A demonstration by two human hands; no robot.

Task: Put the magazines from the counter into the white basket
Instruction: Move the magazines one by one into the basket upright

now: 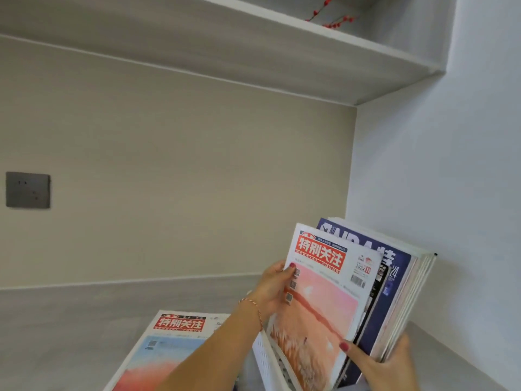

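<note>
A bundle of magazines [366, 292] stands upright in the white perforated basket [263, 359] at the lower right. The front one has a red title block and a pink cover [318, 311]; a dark blue one stands behind it. My left hand [275, 289] grips the left edge of the pink-cover magazine. At the bundle's right, my right hand [377, 362] clasps it low down, thumb on the front cover. Another magazine with the same red title [174, 342] lies flat on the grey counter [70, 328], left of the basket, partly hidden by my left forearm.
A grey wall socket [27, 189] sits on the beige back wall at left. A white shelf [310, 52] runs overhead with a red berry sprig [332, 18] on it. The white side wall [451, 179] stands close behind the basket on the right.
</note>
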